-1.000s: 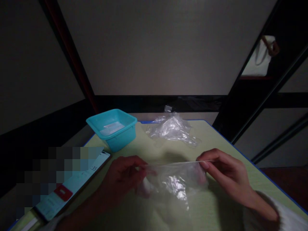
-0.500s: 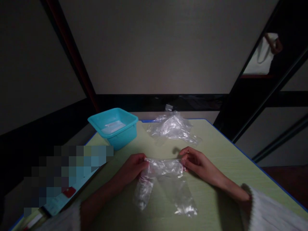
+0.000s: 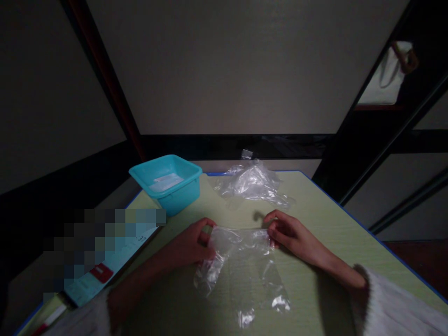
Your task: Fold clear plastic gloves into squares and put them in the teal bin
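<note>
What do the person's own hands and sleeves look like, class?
The left hand and right hand are bare, with no gloves or watch visible. The left sleeve and right sleeve are pale grey and look fuzzy.

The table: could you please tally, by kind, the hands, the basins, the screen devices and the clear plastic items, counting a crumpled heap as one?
Hands: 2 (left hand, right hand)
Basins: 1 (teal basin)
Screen devices: 1 (device with lit screen, partly pixelated)
Clear plastic items: 2 (film between the hands, crumpled heap)
Total: 6
</note>
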Tool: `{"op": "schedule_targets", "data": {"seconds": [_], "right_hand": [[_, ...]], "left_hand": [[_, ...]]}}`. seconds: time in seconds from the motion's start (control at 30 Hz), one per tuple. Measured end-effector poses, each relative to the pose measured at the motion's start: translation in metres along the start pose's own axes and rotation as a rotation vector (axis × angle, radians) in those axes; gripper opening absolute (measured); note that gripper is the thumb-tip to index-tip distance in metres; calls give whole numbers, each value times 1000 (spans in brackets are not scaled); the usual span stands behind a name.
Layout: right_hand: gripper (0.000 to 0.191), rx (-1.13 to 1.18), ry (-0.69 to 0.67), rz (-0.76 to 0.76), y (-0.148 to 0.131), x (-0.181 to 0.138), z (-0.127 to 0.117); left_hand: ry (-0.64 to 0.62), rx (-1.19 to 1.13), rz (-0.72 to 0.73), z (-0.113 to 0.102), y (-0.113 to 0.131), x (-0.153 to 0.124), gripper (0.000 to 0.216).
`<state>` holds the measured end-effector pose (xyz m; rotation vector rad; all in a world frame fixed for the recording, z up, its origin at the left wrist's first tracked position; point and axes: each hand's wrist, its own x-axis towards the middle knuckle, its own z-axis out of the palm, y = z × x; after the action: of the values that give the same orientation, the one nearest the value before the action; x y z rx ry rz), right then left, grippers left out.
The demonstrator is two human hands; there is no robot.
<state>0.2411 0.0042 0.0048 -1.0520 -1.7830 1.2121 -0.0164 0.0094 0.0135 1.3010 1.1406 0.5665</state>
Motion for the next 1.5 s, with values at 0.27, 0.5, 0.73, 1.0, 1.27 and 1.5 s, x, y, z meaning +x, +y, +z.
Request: {"op": "schedule_targets", "data": {"seconds": [0.27, 0.5, 0.73, 1.0, 1.27, 1.5], "right_hand": [[8, 41, -203, 107, -10, -5, -8], [18, 164, -696, 341, -27, -22, -8], [19, -289, -235, -116, -25, -10, -6], [69, -720, -416, -296, -10, -2, -3], [74, -847, -340, -273, -12, -10, -6], [68, -963, -238, -330, -19, -23, -1]], "left_hand": [[173, 21, 64, -2, -1, 1, 55], [345, 1, 222, 0, -2, 19, 51], [307, -61, 283, 2, -6, 24, 54], [344, -98, 227, 1, -5, 26, 52], [440, -45, 149, -6, 2, 21, 44], [625, 96, 299, -3, 5, 11, 35]]}}
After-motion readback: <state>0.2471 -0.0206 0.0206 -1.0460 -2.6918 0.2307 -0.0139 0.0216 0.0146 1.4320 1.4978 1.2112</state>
